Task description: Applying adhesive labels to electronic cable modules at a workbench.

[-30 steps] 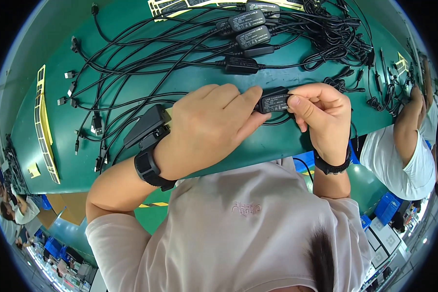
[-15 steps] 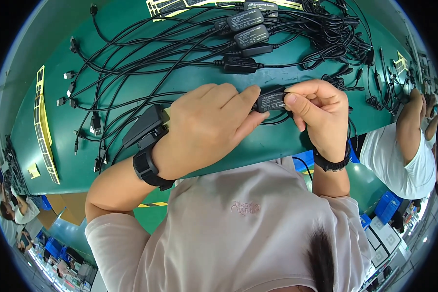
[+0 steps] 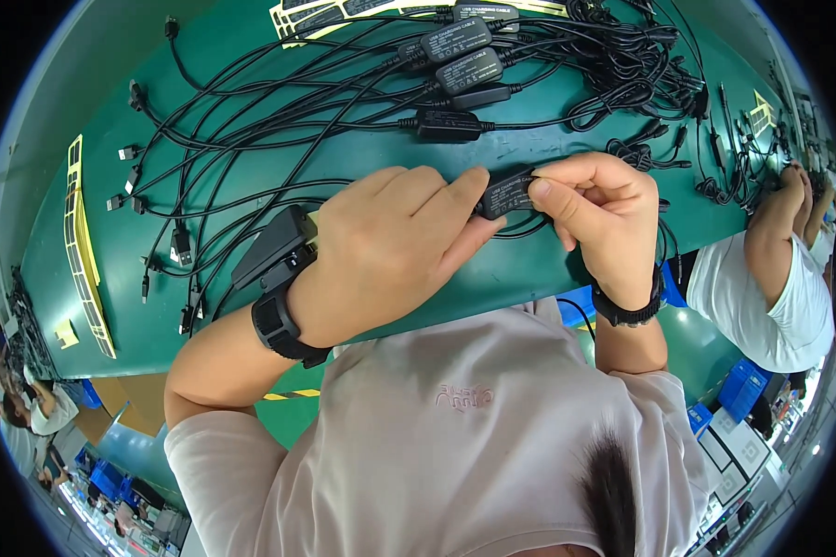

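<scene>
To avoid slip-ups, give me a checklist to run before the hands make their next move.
1. Left hand gripping the left end of the black box: ok.
2. Right hand holding the box's right end: ok.
3. Box's printed side facing up, toward the camera: ok.
4. Box's right corner lying flat: cannot tell, fingers cover it.
5. Nearest other box apart from both hands: ok.
6. Cable heap neatly sorted: not ok, its coils overlap.

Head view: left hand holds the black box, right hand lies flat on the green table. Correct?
No: in the head view, the right hand isn't flat on the green table; it pinches the right end of the black box. The left hand does hold the box.
</scene>
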